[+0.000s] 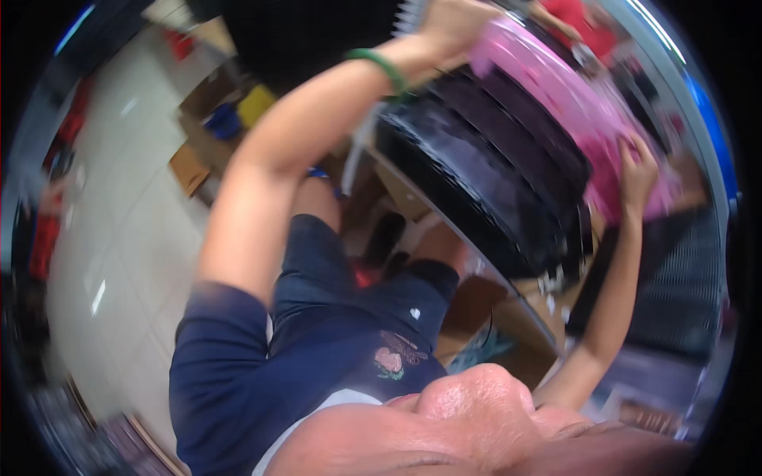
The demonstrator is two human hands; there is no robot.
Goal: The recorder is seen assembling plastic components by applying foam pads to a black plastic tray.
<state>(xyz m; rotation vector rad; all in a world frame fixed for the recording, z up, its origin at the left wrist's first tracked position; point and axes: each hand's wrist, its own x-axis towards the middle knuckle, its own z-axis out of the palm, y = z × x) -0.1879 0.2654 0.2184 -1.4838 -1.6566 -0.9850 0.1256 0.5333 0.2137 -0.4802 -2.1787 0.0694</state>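
Observation:
A pink, shiny plastic bag (548, 59) is stretched between my two hands along the far side of a black bundle. My left hand (456, 25), at the top, is closed on one end of it. At the other end, on the right, my right hand (637, 170) pinches its edge between thumb and fingers. Right in front of me lies the bundle of black, glossy, layered pieces (492, 166); motion blur hides their exact kind. A green bangle (377, 67) circles my left wrist.
A grey table edge (476, 246) runs in front of my lap. Cardboard boxes (202, 103) stand on the left, with blue and yellow things in them. Black ribbed trays (675, 278) lie at the right. Across the table, another person in red (583, 28) is partly visible.

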